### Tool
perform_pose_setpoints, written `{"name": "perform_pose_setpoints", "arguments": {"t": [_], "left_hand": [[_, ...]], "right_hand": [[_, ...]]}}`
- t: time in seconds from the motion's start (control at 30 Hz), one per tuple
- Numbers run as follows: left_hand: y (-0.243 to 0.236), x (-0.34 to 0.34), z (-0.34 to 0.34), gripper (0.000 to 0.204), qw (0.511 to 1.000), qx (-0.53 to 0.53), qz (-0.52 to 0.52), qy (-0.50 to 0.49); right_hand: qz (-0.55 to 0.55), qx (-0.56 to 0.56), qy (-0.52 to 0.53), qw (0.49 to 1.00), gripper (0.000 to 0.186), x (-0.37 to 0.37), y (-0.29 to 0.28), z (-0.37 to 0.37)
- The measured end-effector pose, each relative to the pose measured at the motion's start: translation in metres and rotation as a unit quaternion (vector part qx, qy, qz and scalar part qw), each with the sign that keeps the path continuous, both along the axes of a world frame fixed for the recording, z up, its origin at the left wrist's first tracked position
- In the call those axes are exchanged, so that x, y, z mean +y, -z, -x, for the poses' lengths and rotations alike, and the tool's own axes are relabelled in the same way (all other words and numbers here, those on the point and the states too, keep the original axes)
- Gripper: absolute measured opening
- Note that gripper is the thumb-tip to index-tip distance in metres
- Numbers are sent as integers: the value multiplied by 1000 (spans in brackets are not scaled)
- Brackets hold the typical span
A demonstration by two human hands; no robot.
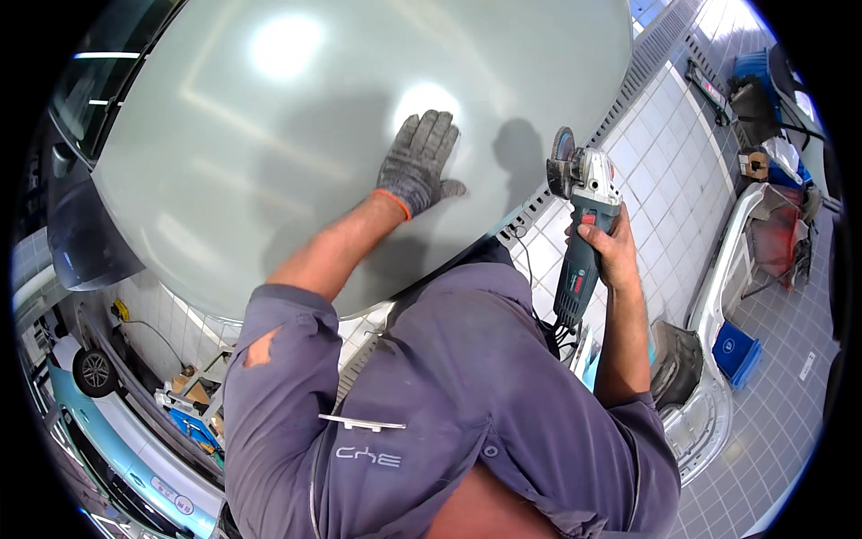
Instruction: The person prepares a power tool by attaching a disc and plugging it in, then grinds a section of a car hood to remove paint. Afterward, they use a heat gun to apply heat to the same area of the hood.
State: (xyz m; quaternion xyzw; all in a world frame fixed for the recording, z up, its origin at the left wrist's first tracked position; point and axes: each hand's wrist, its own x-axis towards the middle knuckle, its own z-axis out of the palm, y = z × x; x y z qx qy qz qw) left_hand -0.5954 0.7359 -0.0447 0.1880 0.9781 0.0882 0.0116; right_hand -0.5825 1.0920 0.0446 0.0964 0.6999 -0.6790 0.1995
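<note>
My left hand, in a grey knit glove with an orange cuff, lies flat on a pale grey-green car hood, fingers stretched out. The hood's smooth surface fills the upper middle and shows bright light reflections. My bare right hand is wrapped round the body of an angle grinder, dark green with a silver gear head. The grinder is held upright off the hood's right edge, its disc at the top and its cord running down near my body. Whether the disc is spinning cannot be told.
A white bumper stands at the right on the tiled floor, with a blue bin beside it. Slotted floor grating runs past the hood. Left behind lie a light blue car, a cart with tools and a yellow-ended cable.
</note>
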Motion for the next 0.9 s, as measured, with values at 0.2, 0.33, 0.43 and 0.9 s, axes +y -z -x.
{"name": "perform_pose_setpoints", "arguments": {"t": [0.2, 0.33, 0.43, 0.9], "left_hand": [[-14, -24, 23, 96, 998, 1, 33, 45], [-51, 1, -26, 76, 984, -111, 139, -22], [-35, 36, -69, 67, 981, 27, 123, 145], [-55, 66, -30, 81, -181, 434, 831, 298]], "right_hand": [[-28, -3, -30, 999, 72, -5, -3, -8], [-126, -8, -57, 990, 70, -20, -18, -6], [-209, -14, -88, 974, 75, -56, -22, 2], [-446, 74, -322, 832, 76, -180, -24, 62]]}}
